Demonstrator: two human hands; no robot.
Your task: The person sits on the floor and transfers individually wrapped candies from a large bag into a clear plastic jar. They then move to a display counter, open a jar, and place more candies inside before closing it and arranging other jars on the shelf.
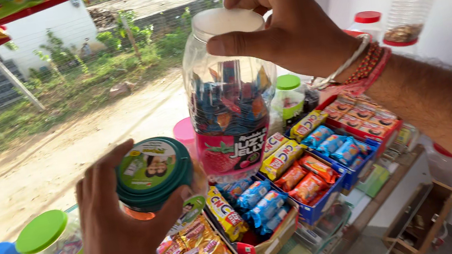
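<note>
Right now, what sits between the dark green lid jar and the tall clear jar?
Head view: a pink lid shows in the gap between the dark green lid jar and tall clear jar.

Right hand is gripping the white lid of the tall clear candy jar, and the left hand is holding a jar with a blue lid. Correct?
Not quite. The left hand holds a jar with a dark green lid, not blue, as the head view shows. The right hand does grip the white lid of the tall clear candy jar.
</note>
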